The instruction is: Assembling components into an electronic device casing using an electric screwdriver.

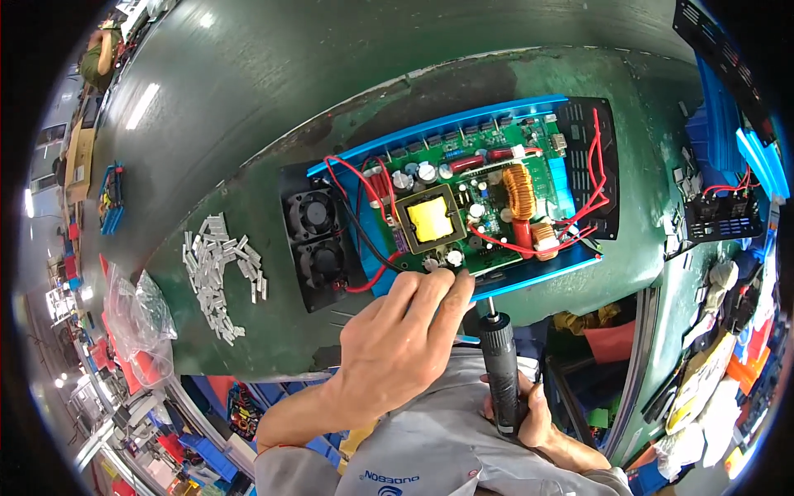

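Note:
In front of me lies an opened electronic unit: a blue metal casing [538,277] around a green circuit board [488,223]. The board carries a yellow transformer [430,220] and a copper-wound coil [519,192]. My left hand [405,339] reaches over the near edge of the casing, fingers bent and close together at the board's edge; its fingertips and whatever they pinch are hidden. My right hand [536,413] is wrapped round a black electric screwdriver [500,372] held upright, its bit meeting the near blue side wall from outside.
A black panel with two fans [316,236] forms the unit's left end, a slotted black plate [597,165] its right. Loose red wires [597,157] stick out there. Small metal bars [217,273] lie piled at left, beside a clear plastic bag [141,322]. More blue casings [719,124] stand far right.

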Available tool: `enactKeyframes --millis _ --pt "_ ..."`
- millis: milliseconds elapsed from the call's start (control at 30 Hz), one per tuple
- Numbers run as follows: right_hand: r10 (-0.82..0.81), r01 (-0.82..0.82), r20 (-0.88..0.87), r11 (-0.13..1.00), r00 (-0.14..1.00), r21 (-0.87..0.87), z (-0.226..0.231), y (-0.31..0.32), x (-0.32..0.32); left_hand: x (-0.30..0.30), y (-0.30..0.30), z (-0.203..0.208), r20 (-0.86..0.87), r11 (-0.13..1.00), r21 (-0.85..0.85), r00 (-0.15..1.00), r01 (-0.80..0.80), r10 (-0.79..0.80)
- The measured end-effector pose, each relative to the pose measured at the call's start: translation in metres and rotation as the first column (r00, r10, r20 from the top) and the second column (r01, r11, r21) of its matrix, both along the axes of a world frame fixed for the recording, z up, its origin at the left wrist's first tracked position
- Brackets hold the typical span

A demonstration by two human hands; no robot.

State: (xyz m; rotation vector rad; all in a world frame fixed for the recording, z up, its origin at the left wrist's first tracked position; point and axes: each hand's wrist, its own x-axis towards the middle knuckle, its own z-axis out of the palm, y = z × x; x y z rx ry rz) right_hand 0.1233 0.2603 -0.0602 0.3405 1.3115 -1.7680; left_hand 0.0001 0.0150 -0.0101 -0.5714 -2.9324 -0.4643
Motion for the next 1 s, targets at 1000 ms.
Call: enactKeyframes --millis 1000 --pt "-0.451 0.645 -0.508 0.698 0.734 0.311 -0.010 0.066 -0.030 0.031 -0.033 -0.008 -0.251 0.850 0.485 0.898 -0.206 0.361"
